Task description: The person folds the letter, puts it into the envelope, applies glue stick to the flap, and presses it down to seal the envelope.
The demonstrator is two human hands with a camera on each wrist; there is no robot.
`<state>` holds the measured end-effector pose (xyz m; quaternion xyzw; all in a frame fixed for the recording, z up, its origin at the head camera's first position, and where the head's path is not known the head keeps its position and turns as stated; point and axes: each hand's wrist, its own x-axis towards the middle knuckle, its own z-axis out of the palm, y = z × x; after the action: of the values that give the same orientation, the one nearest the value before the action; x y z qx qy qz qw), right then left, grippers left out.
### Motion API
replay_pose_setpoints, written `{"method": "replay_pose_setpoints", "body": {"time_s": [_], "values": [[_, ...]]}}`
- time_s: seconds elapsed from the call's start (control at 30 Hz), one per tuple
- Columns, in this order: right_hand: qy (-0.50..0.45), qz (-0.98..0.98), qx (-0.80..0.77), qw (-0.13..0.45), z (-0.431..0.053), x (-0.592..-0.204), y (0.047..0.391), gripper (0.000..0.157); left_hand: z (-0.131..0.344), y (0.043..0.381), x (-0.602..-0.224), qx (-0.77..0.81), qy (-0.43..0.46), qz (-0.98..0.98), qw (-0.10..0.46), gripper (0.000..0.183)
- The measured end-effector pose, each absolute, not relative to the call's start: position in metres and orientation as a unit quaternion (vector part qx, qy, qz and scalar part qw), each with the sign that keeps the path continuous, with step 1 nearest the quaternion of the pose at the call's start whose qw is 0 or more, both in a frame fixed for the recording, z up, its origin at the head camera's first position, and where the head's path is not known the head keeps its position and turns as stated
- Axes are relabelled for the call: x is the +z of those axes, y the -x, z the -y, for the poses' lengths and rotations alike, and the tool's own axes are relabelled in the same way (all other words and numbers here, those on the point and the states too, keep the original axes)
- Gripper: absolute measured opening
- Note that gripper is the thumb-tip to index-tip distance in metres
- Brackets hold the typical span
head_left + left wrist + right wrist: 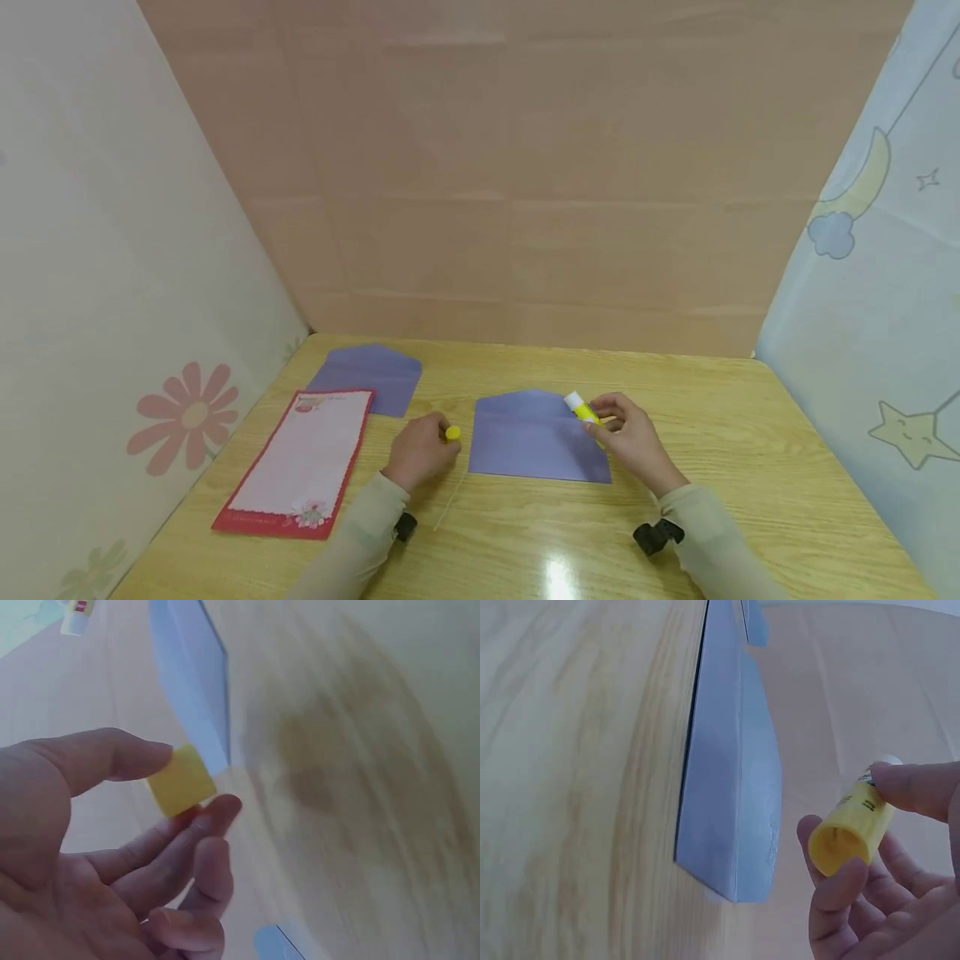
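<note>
Between the thumb and fingers of my left hand (422,452) is a small yellow cap (182,781), pinched just left of the near purple envelope (525,446). My right hand (632,437) grips a yellow and white glue stick (582,407) over that envelope's right side. The stick is tilted, its white end pointing up and to the left. Its hollow yellow end (840,846) faces the right wrist camera. The envelope lies flat with its pointed flap (531,402) unfolded toward the back; the right hand overlaps its right edge in the head view.
At the back left lies a second purple envelope (375,375), its flap also unfolded. A red-bordered sheet of letter paper (296,458) partly covers its lower corner. A thin pale string (450,502) runs across the wooden table (750,467). Papered walls stand behind and at both sides.
</note>
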<state>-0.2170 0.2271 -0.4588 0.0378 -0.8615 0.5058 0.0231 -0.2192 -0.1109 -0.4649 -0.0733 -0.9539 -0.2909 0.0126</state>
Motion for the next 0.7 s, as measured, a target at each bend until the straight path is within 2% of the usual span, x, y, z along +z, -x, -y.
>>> {"method": "replay_pose_setpoints", "body": {"time_s": [0.43,0.7], "values": [[-0.111,0.847,0.517,-0.06,-0.199,-0.452,0.202,0.04,0.091,0.211,-0.445,-0.431,0.14,0.891,0.016,0.018],[-0.197,0.846,0.492,-0.062,-0.183,-0.454,0.198,0.03,0.078,0.211,-0.443,-0.531,0.167,0.829,-0.042,0.028]]}}
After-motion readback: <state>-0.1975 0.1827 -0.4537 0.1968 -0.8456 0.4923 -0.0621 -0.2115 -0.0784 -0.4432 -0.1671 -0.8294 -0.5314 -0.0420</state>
